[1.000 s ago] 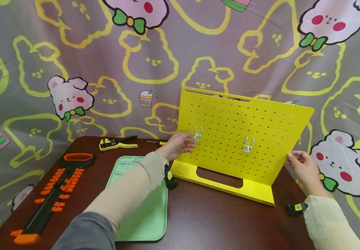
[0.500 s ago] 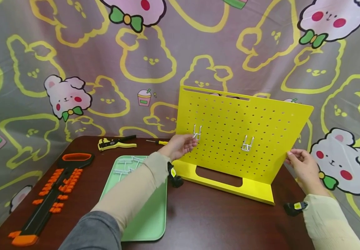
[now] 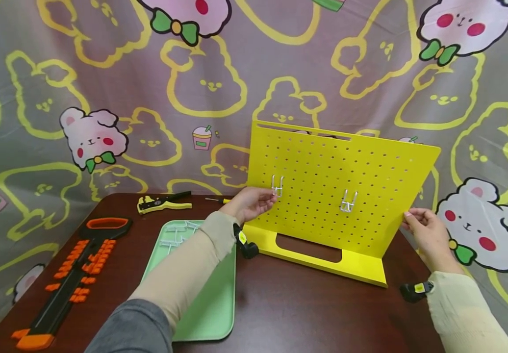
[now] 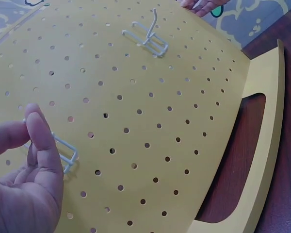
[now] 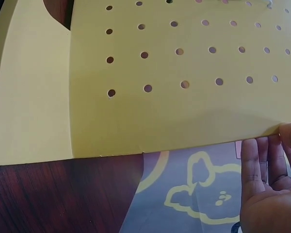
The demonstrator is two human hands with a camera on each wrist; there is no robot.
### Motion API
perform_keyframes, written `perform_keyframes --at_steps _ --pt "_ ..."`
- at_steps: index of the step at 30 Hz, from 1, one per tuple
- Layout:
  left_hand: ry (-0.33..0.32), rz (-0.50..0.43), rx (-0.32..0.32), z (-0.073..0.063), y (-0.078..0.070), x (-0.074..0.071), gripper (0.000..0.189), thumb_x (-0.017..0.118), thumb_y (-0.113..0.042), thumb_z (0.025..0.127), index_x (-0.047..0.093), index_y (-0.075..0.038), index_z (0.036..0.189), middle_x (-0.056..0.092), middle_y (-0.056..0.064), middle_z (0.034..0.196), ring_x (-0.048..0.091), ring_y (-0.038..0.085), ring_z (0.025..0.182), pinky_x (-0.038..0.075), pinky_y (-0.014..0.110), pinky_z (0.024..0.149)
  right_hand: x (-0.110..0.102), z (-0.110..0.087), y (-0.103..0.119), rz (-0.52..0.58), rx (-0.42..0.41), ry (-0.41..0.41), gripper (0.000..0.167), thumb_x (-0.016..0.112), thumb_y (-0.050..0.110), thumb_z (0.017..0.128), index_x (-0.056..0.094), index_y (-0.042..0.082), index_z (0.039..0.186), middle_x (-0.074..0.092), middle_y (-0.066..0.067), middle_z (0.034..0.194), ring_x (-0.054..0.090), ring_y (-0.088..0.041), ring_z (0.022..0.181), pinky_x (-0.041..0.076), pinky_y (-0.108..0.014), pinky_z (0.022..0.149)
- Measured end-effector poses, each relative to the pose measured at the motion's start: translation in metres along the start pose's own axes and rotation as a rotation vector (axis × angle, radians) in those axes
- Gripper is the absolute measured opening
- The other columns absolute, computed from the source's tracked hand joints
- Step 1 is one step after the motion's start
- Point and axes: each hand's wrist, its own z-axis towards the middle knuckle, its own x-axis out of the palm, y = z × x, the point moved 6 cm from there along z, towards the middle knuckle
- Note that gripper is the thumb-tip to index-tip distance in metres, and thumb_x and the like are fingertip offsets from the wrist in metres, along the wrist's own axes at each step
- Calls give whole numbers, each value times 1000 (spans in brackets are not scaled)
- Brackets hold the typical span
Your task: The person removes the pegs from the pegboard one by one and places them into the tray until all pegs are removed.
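Observation:
A yellow pegboard stands upright on its foot on the dark table. Two white wire hooks hang on it, a left hook and a right hook. My left hand pinches the projecting tip of the left hook between thumb and forefinger; in the left wrist view the fingers hide part of that hook. At the board's right edge, my right hand holds the rim, with the thumb on the front face and the fingers at the edge, as the right wrist view shows.
A green tray with several white hooks lies under my left forearm. Left of it is a black rack with orange clips. Yellow-and-black wire strippers and a screwdriver lie behind. A patterned curtain hangs at the back.
My left hand has moved slightly right and up to the left hook, and its fingertips have closed on the hook's tip. The right hand has stayed on the board's edge.

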Motion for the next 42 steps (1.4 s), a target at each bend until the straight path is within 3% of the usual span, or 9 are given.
perform_keyframes --at_steps 8,17,21,28,36,42 --pt "-2 73 26 -9 -1 -3 32 55 -2 106 58 14 134 68 10 86 65 13 71 56 19 65 2 1 -1 15 -9 -6 8 56 21 107 55 13 109 55 5 95 62 -1 80 54 -10 71" --pt "-64 117 116 -23 -9 -32 34 55 -3 107 54 15 135 68 9 86 67 13 75 59 21 72 1 3 -4 42 10 6 11 58 23 107 56 13 110 56 6 95 63 -2 81 54 -10 70" --pt "-89 156 155 -34 -15 -49 33 54 -3 107 53 16 134 68 9 88 67 13 76 59 21 73 0 2 -5 73 6 7 11 60 22 106 56 12 109 57 7 93 64 -1 79 54 -10 69" --pt "-128 192 183 -57 -19 -85 17 53 -2 107 60 9 119 68 11 93 69 15 79 60 22 75 -1 0 -6 112 14 14 11 61 22 105 57 13 108 56 4 95 64 0 77 53 -9 68" --pt "-158 223 205 -89 -13 -139 17 50 3 107 55 11 121 69 7 88 70 12 79 60 22 76 1 1 -4 -17 -5 -7 11 58 26 107 57 15 108 56 7 95 62 2 78 52 -8 69" --pt "-199 241 226 -113 -6 -174 27 47 4 107 48 16 132 68 6 91 70 11 81 60 23 79 1 1 -3 -19 0 -4 11 57 27 107 56 15 108 56 6 95 62 3 78 52 -7 69"
